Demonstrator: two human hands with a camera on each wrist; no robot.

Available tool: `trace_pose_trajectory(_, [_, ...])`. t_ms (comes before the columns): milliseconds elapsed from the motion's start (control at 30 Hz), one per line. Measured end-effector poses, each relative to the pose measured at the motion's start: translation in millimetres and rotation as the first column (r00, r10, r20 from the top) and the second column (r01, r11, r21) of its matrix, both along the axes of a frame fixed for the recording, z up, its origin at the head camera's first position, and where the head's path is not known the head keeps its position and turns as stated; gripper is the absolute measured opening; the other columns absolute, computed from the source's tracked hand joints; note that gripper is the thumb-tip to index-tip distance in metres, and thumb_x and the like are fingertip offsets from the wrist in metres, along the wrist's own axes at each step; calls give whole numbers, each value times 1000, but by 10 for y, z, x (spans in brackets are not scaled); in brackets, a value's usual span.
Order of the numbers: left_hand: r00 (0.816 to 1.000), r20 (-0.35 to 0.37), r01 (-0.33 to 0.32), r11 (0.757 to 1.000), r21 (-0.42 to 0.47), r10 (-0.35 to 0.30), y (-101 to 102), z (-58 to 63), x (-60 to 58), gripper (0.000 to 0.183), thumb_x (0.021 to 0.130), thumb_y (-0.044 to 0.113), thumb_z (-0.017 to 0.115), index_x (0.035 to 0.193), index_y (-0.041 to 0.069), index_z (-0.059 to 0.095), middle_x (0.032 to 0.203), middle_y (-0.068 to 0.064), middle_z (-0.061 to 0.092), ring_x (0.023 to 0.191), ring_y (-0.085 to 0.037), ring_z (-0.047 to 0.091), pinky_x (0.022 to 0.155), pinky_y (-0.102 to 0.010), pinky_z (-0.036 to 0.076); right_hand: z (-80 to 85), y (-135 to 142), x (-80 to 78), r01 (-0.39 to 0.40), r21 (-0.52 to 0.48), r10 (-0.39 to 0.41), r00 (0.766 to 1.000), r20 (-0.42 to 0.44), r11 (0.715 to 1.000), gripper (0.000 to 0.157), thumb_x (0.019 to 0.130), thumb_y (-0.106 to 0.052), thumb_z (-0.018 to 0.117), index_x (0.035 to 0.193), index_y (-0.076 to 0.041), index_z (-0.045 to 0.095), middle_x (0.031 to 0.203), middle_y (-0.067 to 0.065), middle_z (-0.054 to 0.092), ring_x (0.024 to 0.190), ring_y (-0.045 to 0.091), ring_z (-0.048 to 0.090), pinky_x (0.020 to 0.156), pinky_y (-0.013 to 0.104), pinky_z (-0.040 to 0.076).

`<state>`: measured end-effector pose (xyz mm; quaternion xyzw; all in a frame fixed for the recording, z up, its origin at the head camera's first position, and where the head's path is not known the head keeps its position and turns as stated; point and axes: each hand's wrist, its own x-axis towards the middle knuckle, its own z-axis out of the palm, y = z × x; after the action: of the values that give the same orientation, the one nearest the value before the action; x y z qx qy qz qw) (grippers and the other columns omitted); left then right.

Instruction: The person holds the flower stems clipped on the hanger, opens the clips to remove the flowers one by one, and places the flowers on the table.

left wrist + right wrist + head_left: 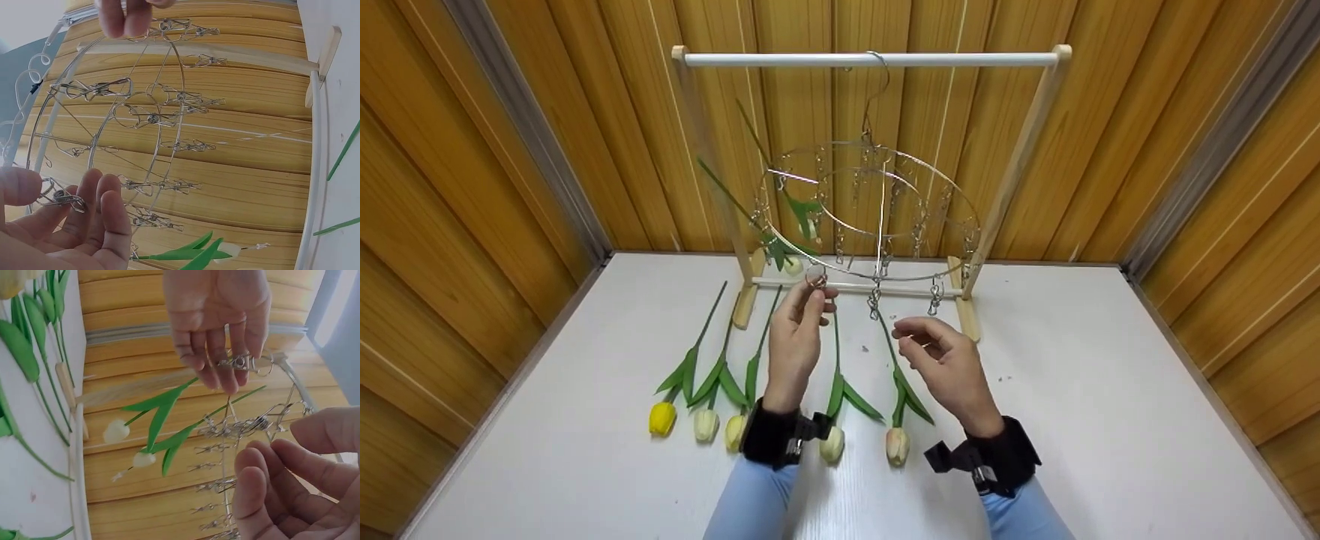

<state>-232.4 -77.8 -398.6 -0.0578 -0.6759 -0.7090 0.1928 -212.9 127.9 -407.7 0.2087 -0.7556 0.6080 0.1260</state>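
A round metal clip hanger (881,217) hangs by its hook, with small clips around its rings. My left hand (795,337) holds one wire clip (59,197) at the hanger's front left edge, between thumb and fingers. My right hand (949,367) is raised to the right, its fingers loosely bent and nothing between them. Near it, a dangling clip (874,300) hangs from the ring. Two artificial tulips, one with a white bloom (116,431) and another with a pale bloom (144,459), hang head down from the hanger's left side.
A wooden stand with a white top bar (960,58) carries the hanger. On the white table (1110,420) lie several tulips, including a yellow tulip (662,418) at left and a peach tulip (897,447) below my right hand. Wood-look panels (1245,247) enclose the table.
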Motion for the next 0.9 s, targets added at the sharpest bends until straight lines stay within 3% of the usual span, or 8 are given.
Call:
trace_pose_trajectory(100, [1000, -16, -9, 1000, -16, 9, 16, -4, -4, 34, 109, 7, 47, 139, -5, 57, 114, -21, 70, 98, -28, 65, 84, -33, 50, 39, -44, 10, 3, -8, -4, 996, -94, 1000, 20, 97, 7, 63, 116, 5, 71, 110, 18, 71, 88, 11, 67, 74, 21, 54])
trace_pose_trajectory(233, [999, -45, -15, 999, -52, 13, 42, -19, 2, 33, 108, 7, 49, 137, -6, 58, 113, -21, 71, 99, -32, 66, 86, -36, 52, 105, -115, -15, 18, -19, -22, 973, -230, 1000, 21, 95, 11, 63, 115, 8, 71, 113, 19, 68, 92, 6, 63, 76, 19, 53])
trace_pose_trajectory(300, [998, -69, -9, 998, -62, 5, 57, -23, 7, 33, 108, 7, 49, 136, -7, 58, 113, -23, 71, 102, -34, 66, 89, -38, 54, 132, -143, -38, 18, -25, -23, 965, -260, 1000, 23, 94, 13, 62, 115, 8, 70, 118, 20, 65, 95, 5, 62, 77, 19, 52])
trace_pose_trajectory(533, [991, -134, -11, 990, -140, -8, 121, -53, 12, 28, 108, 8, 52, 129, -7, 64, 109, -20, 71, 104, -30, 68, 93, -40, 56, 182, -201, -102, 20, 73, 2, 960, -282, 997, 29, 95, 4, 67, 123, 0, 72, 132, 19, 59, 92, 22, 67, 76, 24, 54])
trace_pose_trajectory(667, [991, -131, -16, 982, -191, -9, 167, -54, 39, 27, 107, 10, 54, 127, -2, 66, 106, -16, 73, 99, -27, 70, 89, -38, 56, 201, -225, -114, 33, 109, -2, 962, -272, 993, 33, 94, 3, 68, 127, -1, 71, 134, 18, 59, 91, 23, 69, 74, 25, 55])
trace_pose_trajectory(900, [987, -163, -24, 969, -246, -17, 239, -58, 68, 24, 106, 12, 57, 124, 2, 69, 102, -12, 74, 92, -25, 69, 77, -30, 53, 218, -161, -131, 114, 73, -91, 960, -265, 991, 33, 94, 5, 68, 127, 3, 69, 125, 16, 66, 91, 23, 69, 74, 21, 55])
